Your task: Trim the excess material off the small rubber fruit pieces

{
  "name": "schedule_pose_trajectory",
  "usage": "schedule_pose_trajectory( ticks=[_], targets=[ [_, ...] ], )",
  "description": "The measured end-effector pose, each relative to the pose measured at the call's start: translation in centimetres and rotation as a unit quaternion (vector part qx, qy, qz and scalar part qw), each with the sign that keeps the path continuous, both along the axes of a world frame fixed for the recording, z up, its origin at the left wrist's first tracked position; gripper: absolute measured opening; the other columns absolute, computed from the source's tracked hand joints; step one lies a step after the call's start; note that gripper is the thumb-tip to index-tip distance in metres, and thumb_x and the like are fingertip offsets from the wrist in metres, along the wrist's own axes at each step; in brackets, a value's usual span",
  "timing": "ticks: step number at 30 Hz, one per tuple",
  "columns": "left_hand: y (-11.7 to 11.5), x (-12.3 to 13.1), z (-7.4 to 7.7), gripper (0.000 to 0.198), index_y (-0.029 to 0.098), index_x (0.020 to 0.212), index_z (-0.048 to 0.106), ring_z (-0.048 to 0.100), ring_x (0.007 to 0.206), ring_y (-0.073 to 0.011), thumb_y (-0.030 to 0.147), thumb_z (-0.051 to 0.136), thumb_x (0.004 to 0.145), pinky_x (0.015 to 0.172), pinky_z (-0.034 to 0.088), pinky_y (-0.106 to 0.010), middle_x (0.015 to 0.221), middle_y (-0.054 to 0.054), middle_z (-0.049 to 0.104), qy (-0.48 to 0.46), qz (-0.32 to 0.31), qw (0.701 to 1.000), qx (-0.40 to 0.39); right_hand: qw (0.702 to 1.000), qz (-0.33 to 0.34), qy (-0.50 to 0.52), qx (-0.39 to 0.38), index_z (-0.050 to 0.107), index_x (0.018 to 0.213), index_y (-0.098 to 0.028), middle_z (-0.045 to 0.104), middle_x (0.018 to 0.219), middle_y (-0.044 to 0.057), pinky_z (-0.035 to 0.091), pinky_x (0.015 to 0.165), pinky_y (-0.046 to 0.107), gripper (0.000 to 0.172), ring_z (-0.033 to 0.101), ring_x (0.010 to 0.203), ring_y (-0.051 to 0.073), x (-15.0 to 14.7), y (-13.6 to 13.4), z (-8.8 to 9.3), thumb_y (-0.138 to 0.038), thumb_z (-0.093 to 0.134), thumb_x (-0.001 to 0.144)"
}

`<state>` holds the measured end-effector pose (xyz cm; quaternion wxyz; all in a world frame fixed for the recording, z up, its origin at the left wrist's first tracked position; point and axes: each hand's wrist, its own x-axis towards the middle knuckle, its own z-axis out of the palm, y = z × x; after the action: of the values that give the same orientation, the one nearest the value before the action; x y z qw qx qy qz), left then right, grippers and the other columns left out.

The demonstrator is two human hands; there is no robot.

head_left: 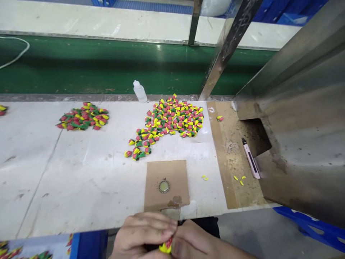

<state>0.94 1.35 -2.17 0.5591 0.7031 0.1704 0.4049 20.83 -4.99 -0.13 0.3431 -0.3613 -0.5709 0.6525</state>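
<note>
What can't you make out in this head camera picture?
In the head view:
The small coloured piece between the left hand and right hand: fingers cover part of it and the bottom edge cuts it off.
The pile of coloured pieces at far left: cut off by the left edge.
The coloured pieces in the bottom-left corner: cut off by the bottom edge.
The yellow bits beside the utility knife: too small to identify.

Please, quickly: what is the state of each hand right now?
Left hand: closed, holding the yellow-red piece.
Right hand: closed, holding the same piece.
</note>
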Motion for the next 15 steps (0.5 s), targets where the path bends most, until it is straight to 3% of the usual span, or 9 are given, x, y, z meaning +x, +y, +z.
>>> schedule_pose_trajectory(
  ticks=[2,4,6,8,11,15],
  targets=[
    [1.5,-0.7,0.1,0.026,0.026,0.12,0.079,0.086,0.079,-0.0251,0.038,0.077,0.097,0.074,0.073,-0.033,0.091,-0.007,0.09,0.067,0.067,0.993,0.072,0.983,-0.101,-0.131,0.083,0.06,0.079,-0.022,0.059,0.067,-0.003,0.046,0.06,0.02,0.068,0.058,0.06,0.01,1.7,-0.6,-0.3,-0.065,0.02,0.114],
    [3.3,-1.9,0.0,0.013,0.022,0.104,0.08,0.084,0.073,-0.0226,0.033,0.079,0.096,0.072,0.07,-0.031,0.085,-0.005,0.087,0.176,0.157,0.955,0.179,0.911,-0.232,-0.29,0.179,0.067,0.088,-0.022,0.069,0.073,-0.001,0.05,0.064,0.021,0.049,0.066,0.065,0.012,4.1,-1.1,-1.2,-0.045,0.035,0.117],
    [5.1,-3.0,-0.5,0.01,0.021,0.096,0.078,0.08,0.07,-0.022,0.031,0.079,0.096,0.071,0.066,-0.032,0.08,-0.003,0.084,0.278,0.22,0.897,0.265,0.844,-0.308,-0.378,0.223,0.071,0.1,-0.019,0.076,0.086,0.006,0.053,0.073,0.027,0.023,0.072,0.077,0.017,6.6,-1.4,-2.4,-0.027,0.052,0.111],
    [6.4,-3.5,-1.2,0.016,0.021,0.093,0.077,0.076,0.069,-0.0233,0.037,0.078,0.096,0.069,0.062,-0.035,0.077,-0.002,0.082,0.337,0.247,0.86,0.293,0.81,-0.32,-0.421,0.252,0.075,0.105,-0.019,0.079,0.095,0.008,0.054,0.081,0.031,0.012,0.075,0.085,0.021,8.6,-1.3,-3.3,-0.02,0.063,0.105],
    [7.1,-3.1,-2.3,0.025,0.022,0.099,0.078,0.075,0.071,-0.0265,0.046,0.076,0.096,0.068,0.061,-0.038,0.08,-0.005,0.081,0.364,0.286,0.848,0.257,0.787,-0.293,-0.451,0.302,0.079,0.106,-0.024,0.082,0.096,0.004,0.055,0.081,0.03,0.015,0.078,0.085,0.021,10.1,-0.8,-3.9,-0.022,0.064,0.103],
    [6.6,-2.8,-3.0,0.032,0.022,0.127,0.07,0.079,0.099,-0.0305,0.038,0.072,0.099,0.083,0.066,-0.043,0.109,-0.011,0.084,0.376,0.343,0.826,0.243,0.726,-0.242,-0.506,0.398,0.077,0.104,-0.023,0.081,0.094,0.003,0.057,0.076,0.026,0.03,0.08,0.078,0.018,11.3,-0.8,-5.2,-0.034,0.051,0.111]
  ],
)
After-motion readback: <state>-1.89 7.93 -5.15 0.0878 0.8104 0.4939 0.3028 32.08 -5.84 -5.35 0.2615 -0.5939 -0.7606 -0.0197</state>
